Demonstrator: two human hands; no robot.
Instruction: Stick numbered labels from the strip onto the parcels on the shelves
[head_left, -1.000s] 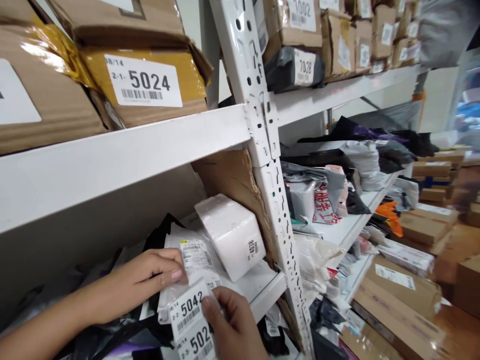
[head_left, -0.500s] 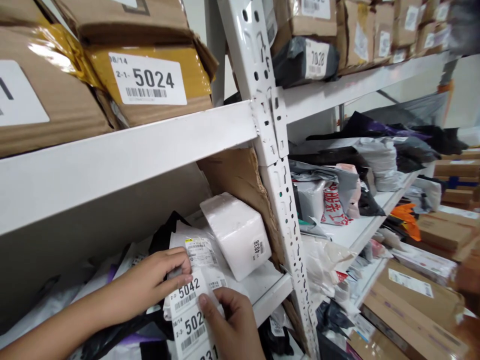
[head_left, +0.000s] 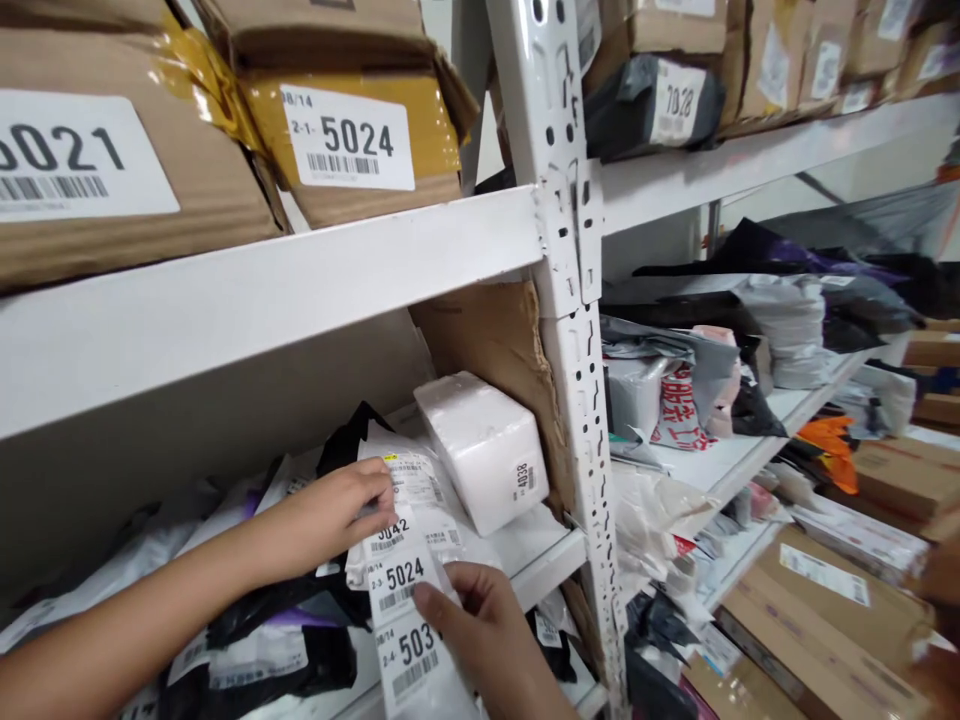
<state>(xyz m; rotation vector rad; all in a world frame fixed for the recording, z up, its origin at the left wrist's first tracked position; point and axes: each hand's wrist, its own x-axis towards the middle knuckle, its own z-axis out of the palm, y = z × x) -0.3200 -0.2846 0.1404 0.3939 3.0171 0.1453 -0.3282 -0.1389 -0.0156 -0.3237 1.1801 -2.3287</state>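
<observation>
A strip of white printed labels point(head_left: 409, 640) hangs in front of a white plastic parcel point(head_left: 420, 450). Numbers 5042, 5024 and part of another show on it. My left hand point(head_left: 360, 505) has its fingers curled at the strip's top end, over the 5042 label and against the parcel's face. Lower down, my right hand point(head_left: 487, 630) grips the strip's right edge, thumb on its front; the fingers behind are mostly hidden. A shipping label point(head_left: 416, 480) with a yellow mark is on the parcel just above my left fingers.
A white box point(head_left: 487, 450) marked 4038 stands behind the parcel, beside a cardboard sheet point(head_left: 495, 335). Black and white bags point(head_left: 262, 650) lie to the left. The shelf beam point(head_left: 300, 290) runs overhead, under boxes point(head_left: 352, 140). A perforated post point(head_left: 577, 420) rises at right.
My left fingers have moved over the 5042 label, covering part of it. My right hand and the strip sit slightly further right in view, and more of the lower label shows.
</observation>
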